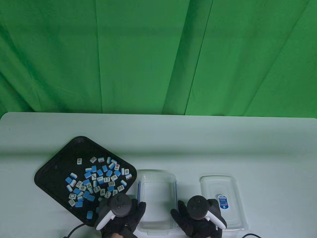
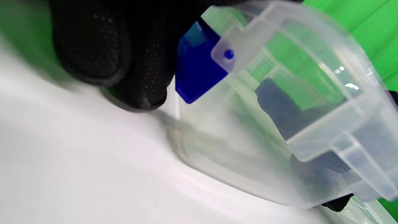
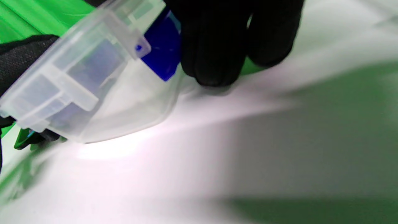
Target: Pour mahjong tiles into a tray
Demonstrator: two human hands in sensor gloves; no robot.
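Note:
The black tray lies at the left, holding several blue-and-white mahjong tiles scattered over its right half. A clear plastic box stands upright and empty at the table's front edge, between my hands. My left hand grips its left side and my right hand its right side. In the left wrist view, gloved fingers curl against the box beside a blue clasp. The right wrist view shows fingers curled by the other blue clasp.
The box's clear lid, with a blue label, lies flat just right of my right hand. A black cable runs off the front edge near the tray's corner. A green curtain hangs behind the white table.

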